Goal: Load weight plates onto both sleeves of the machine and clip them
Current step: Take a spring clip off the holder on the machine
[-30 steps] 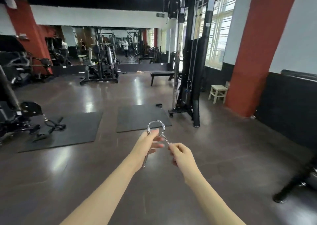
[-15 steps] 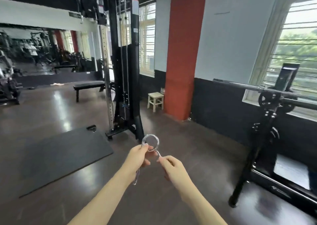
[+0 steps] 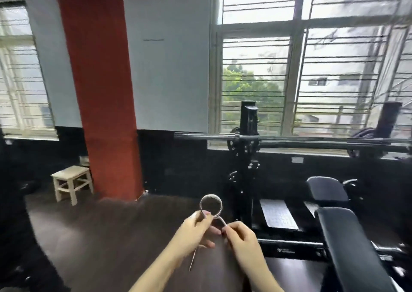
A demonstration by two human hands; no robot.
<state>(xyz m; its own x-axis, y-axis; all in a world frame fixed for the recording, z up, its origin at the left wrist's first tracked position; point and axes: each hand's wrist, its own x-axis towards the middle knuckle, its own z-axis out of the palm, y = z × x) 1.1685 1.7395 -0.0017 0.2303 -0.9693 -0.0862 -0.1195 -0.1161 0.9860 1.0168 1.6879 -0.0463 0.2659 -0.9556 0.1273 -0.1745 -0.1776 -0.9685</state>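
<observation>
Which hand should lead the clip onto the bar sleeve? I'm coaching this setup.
Probably the left hand: it grips the spring clip right below its coil, on the bare sleeve side. The right hand only pinches a handle end.

A dark, glossy wooden floor (image 3: pixel 107 236) carries 1 small cream wooden stool (image 3: pixel 71 183) beside a red square pillar (image 3: pixel 100 91), plus a black steel bench-press machine (image 3: pixel 245 169) with a padded black bench (image 3: pixel 352 242).
</observation>
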